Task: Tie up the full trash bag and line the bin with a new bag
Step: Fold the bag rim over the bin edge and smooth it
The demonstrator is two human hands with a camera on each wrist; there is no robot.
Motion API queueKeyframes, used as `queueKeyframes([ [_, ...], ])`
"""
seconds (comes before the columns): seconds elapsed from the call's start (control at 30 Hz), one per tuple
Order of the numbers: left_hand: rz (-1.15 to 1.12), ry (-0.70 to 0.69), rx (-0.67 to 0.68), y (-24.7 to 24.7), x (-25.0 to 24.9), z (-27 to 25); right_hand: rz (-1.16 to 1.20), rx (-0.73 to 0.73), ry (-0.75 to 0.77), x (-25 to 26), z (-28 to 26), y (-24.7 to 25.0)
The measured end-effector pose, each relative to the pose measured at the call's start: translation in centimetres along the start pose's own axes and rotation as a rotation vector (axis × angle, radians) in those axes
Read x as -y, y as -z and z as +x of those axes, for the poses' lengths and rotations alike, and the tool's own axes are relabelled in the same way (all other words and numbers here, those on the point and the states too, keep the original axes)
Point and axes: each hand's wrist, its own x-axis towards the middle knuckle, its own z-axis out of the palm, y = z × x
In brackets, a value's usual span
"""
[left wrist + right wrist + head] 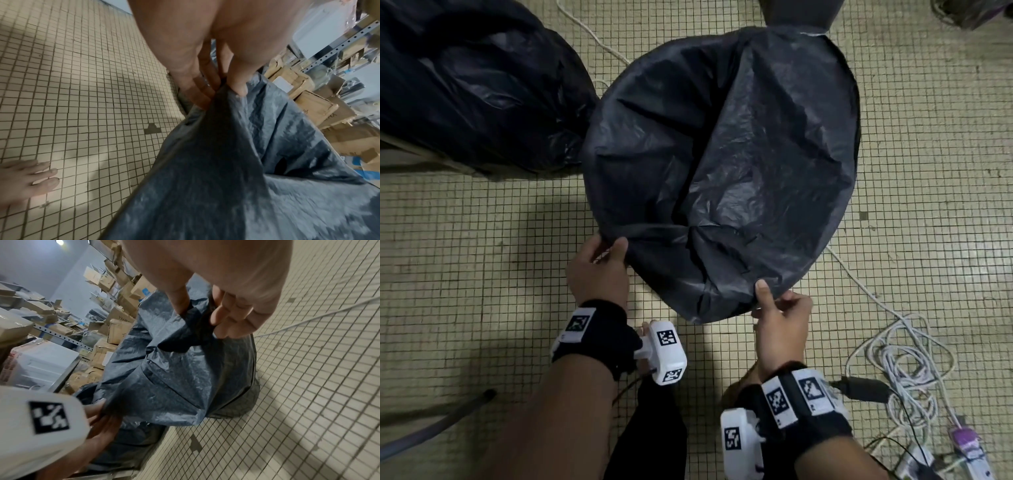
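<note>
A new black trash bag (722, 154) is spread over the round bin, whose sides are hidden under the plastic. My left hand (602, 263) pinches the bag's near-left edge between thumb and fingers (205, 92). At the near-right edge my right hand (777, 308) pinches the plastic too, thumb on top. In the right wrist view the bag (174, 369) drapes down the bin's side, with the right thumb and fingers (228, 321) gripping a fold. The full trash bag (469, 85), dark and bulging, lies at the upper left on the floor.
The floor is small beige tiles (482, 240). A tangle of white cable (900, 363) and a power strip (969, 455) lie at the right. Shelves with cardboard boxes (115, 327) stand beyond the bin. A bare foot (24, 178) is on the tiles.
</note>
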Motion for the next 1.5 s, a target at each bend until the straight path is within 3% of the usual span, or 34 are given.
queueKeyframes([
  [0.2, -0.071, 0.016, -0.044, -0.6, 0.1, -2.1, 0.031, -0.011, -0.061, 0.4, 0.1, 0.9],
  [0.37, -0.193, 0.078, 0.028, -2.5, 3.0, -7.7, 0.044, -0.082, 0.169, 2.4, 3.9, 2.9],
  [0.5, 0.138, 0.059, 0.026, -3.2, 5.3, -10.0, -0.024, -0.089, 0.233, 2.7, 6.2, 3.0],
  [0.67, 0.105, 0.033, 0.095, -2.9, 4.9, -9.2, 0.095, -0.053, 0.206, 1.7, 5.8, 2.9],
  [0.9, 0.043, 0.010, 0.038, 0.2, 2.4, -5.2, 0.148, 0.114, 0.108, 0.9, 1.7, 2.0],
  [1.0, -0.048, 0.081, -0.013, 0.8, 2.0, -4.9, 0.073, 0.161, 0.145, 1.1, 1.2, 2.0],
  [1.17, -0.265, 0.365, -0.021, 0.6, 4.3, -7.2, -0.026, 0.100, 0.312, -0.3, 2.3, 2.4],
  [1.27, -0.382, 0.453, 0.034, -0.1, 5.0, -8.5, -0.153, -0.072, 0.077, -3.1, 4.5, 3.9],
  [1.33, -0.410, 0.455, 0.090, -0.4, 5.0, -9.2, -0.200, -0.065, -0.118, -4.5, 5.7, 4.6],
  [1.5, -0.467, 0.450, 0.167, -0.7, 5.4, -9.3, -0.162, 0.011, -0.227, -4.9, 6.7, 4.2],
])
